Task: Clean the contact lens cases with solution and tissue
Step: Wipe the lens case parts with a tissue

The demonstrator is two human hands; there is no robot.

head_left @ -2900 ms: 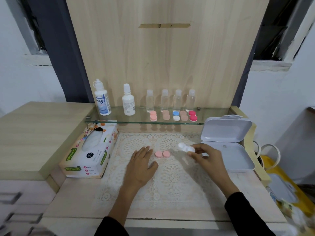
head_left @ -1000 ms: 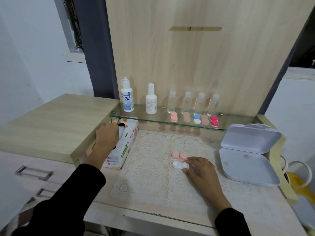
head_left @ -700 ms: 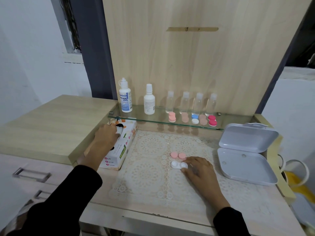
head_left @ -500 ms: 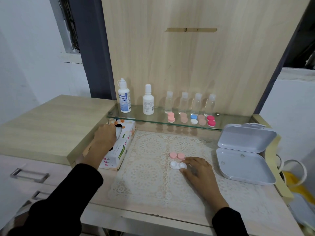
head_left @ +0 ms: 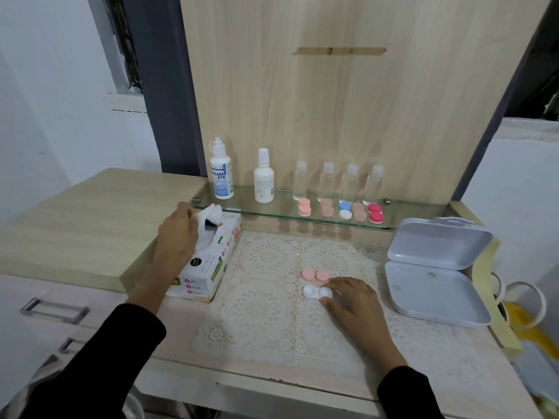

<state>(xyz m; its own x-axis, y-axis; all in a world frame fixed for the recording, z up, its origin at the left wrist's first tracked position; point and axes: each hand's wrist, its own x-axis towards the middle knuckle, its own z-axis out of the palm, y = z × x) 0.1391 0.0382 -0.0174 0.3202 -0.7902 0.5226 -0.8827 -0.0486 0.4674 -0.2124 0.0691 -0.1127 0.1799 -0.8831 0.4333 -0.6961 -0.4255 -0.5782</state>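
I see the white lens case [head_left: 317, 291] lying flat on the lace mat [head_left: 257, 313] in the middle of the counter [head_left: 302, 376]. Its long axis runs left to right and both round caps face up. A pink lens case [head_left: 315, 275] sits just behind it, lined up the same way. The right hand [head_left: 352, 300] lies palm down on the mat with its fingers loosely spread, their tips touching the white case's right end. The left hand [head_left: 177, 237] reaches over the tissue box [head_left: 208, 267] at the mat's left edge and pinches a white tissue [head_left: 208, 214] sticking up from the slot. Behind, a glass shelf [head_left: 272, 214] carries two solution bottles [head_left: 221, 173], four small clear bottles [head_left: 326, 182] and more coloured cases [head_left: 344, 210]. An open white hinged box [head_left: 435, 282] sits to the right, apart from both hands.
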